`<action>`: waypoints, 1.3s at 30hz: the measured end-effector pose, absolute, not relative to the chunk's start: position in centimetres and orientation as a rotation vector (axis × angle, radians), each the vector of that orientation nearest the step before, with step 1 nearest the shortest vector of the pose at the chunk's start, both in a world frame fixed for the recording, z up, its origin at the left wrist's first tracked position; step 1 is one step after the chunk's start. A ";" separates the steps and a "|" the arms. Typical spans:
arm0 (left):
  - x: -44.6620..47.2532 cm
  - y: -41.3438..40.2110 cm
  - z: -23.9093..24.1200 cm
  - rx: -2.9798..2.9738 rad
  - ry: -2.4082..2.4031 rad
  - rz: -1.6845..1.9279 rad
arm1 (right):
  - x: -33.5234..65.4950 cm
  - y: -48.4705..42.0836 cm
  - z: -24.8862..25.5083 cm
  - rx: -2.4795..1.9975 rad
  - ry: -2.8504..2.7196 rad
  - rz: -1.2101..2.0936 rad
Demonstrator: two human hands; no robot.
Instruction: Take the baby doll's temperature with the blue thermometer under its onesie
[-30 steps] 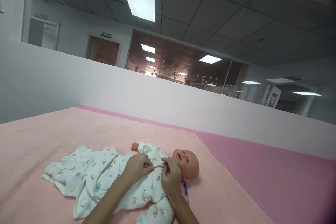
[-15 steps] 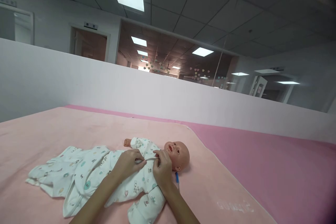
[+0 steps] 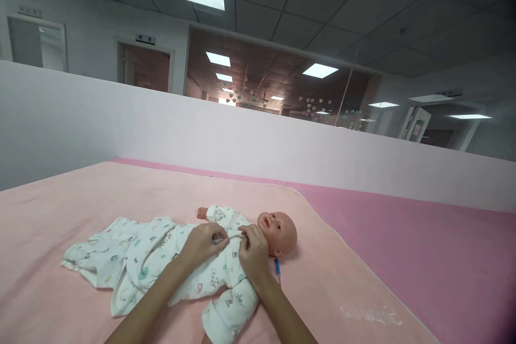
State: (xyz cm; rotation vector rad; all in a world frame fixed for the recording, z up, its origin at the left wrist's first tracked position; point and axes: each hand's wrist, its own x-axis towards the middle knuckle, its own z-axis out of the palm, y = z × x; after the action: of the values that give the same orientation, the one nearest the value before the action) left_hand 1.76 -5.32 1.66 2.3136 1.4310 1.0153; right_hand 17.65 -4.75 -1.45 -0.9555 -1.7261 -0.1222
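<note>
A baby doll [image 3: 283,232] lies on its back, head to the right and mouth open, in a white printed baby gown [image 3: 223,271]. At the doll's chest, my left hand [image 3: 205,242] pinches a thin white strip of the gown, either a tie or the front edge; I cannot tell which. Close to the doll's chin, my right hand [image 3: 253,252] has its fingers curled on the other end of that strip. One small doll hand [image 3: 202,213] shows past the far sleeve. The gown's long lower part spreads out to the left, with folds.
A peach blanket [image 3: 342,269] lies beneath the doll over a pink mat [image 3: 443,247]. Just below the doll's head is a small blue object [image 3: 277,266], partly hidden by my right arm. A low white wall [image 3: 250,140] runs along the back.
The camera view has shifted slightly, so the whole scene sits a little right and higher. Both hands stay at the doll's chest with their grip much the same.
</note>
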 end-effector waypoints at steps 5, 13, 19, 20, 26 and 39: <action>1.7 -5.2 1.6 2.286 1.437 1.015 | 17.8 -4.5 -1.7 -0.971 -1.729 -0.120; 1.7 -5.0 1.3 2.226 1.368 1.056 | 17.8 -5.1 -0.9 -0.984 -1.776 -0.132; 1.7 -5.0 1.3 2.241 1.366 1.049 | 17.7 -5.0 -1.0 -1.017 -1.804 -0.174; 1.7 -5.0 1.3 2.240 1.371 1.045 | 17.7 -5.0 -1.0 -1.018 -1.804 -0.181; 1.8 -4.9 1.3 2.249 1.367 1.037 | 17.7 -5.0 -1.1 -1.021 -1.800 -0.156; 1.7 -5.1 1.3 2.308 1.349 1.050 | 17.3 -5.5 -0.5 -1.022 -1.892 -0.168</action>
State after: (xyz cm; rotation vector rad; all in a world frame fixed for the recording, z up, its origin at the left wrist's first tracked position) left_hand 1.71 -5.08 1.26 2.3079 1.3493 1.0504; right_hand 17.33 -5.54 -0.54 -1.0219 -1.8922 -0.1676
